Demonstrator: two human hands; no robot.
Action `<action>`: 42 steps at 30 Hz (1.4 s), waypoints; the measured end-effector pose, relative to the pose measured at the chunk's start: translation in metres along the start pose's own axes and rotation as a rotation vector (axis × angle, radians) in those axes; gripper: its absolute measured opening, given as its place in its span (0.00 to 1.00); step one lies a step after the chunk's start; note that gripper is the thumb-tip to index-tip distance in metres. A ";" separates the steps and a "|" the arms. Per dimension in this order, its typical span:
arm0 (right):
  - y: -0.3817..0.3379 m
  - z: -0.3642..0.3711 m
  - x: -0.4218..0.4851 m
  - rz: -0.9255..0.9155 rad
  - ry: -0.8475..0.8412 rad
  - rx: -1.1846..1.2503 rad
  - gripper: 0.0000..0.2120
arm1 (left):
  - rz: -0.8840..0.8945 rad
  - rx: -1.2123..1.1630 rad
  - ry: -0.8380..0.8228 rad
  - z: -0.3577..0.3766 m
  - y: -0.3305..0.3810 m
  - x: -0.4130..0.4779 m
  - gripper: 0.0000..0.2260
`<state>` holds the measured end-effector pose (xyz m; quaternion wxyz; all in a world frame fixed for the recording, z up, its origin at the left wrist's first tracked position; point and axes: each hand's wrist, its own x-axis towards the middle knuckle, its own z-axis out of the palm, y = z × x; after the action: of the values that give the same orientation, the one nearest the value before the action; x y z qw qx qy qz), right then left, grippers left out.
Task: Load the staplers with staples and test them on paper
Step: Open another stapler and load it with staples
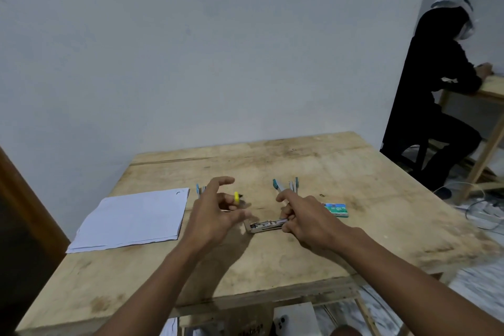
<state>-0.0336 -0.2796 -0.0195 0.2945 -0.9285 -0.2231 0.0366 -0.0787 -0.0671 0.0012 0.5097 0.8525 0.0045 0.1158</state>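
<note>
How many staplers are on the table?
3 clearly: one open stapler in the right hand, teal stapler behind it, another beside the paper. More may be hidden.

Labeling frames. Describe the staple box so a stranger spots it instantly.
Start at the wooden table and go right of the right hand, which holds an open stapler. The staple box lies flat there, alone. It is the only small green carton, while the nearby staplers are blue and white.

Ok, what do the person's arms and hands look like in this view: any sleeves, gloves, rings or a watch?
Both forearms are bare as far as the frame shows: no sleeves, gloves, watch or bracelet. The left hand and right hand show no rings that I can make out. Two slim arms come in from the bottom edge.
</note>
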 end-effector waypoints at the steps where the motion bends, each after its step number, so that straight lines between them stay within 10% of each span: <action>1: 0.000 0.000 -0.001 0.009 0.012 0.018 0.24 | -0.004 -0.064 0.014 0.011 0.003 -0.002 0.20; 10: 0.010 0.000 -0.005 0.068 0.079 0.136 0.27 | 0.146 0.314 -0.127 0.054 -0.002 -0.002 0.04; 22: 0.007 0.000 -0.008 0.060 0.055 0.096 0.19 | 0.342 0.666 -0.133 0.054 0.003 -0.012 0.09; 29: -0.007 -0.002 -0.003 0.156 0.114 0.320 0.23 | 0.116 0.286 0.000 0.041 -0.001 -0.026 0.08; 37: -0.056 0.000 0.034 0.205 0.107 0.663 0.18 | -0.375 -0.795 -0.021 0.014 0.005 -0.022 0.16; 42: -0.104 0.020 0.066 0.196 0.147 0.701 0.15 | -0.370 -0.577 0.018 -0.024 -0.008 -0.022 0.15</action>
<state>-0.0191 -0.1643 0.0265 0.6048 -0.7885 -0.0852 0.0718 -0.1041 -0.0454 0.0011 0.7423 0.6567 0.1306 0.0254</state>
